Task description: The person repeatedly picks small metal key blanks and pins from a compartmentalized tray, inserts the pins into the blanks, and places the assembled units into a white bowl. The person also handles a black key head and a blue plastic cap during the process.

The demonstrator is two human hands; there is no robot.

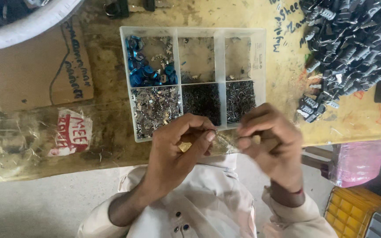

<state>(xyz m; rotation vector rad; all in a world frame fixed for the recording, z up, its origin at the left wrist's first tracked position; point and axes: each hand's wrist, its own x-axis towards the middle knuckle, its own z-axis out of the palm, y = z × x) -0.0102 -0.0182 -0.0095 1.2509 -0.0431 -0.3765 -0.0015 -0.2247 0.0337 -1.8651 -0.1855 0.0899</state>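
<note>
A small brass-coloured metal part is pinched in the closed fingers of the left hand, just before the near edge of a clear plastic six-compartment tray. The right hand is closed beside it, its contents not discernible. Blue round pieces, silver clips and dark pins are held in separate compartments. A heap of dark grey plastic-and-metal parts is noted on the worn yellow workbench.

workbench top: worn wood, yellowish, rough, stained, scribbled. parts tray: clear plastic, smooth, slightly cloudy. blue caps: glossy, look like anodised metal. small clips: shiny metal. dark pins: matt. cardboard piece: matt brown. key pile: dull grey metal w/ black plastic. crate: yellow plastic.
</note>
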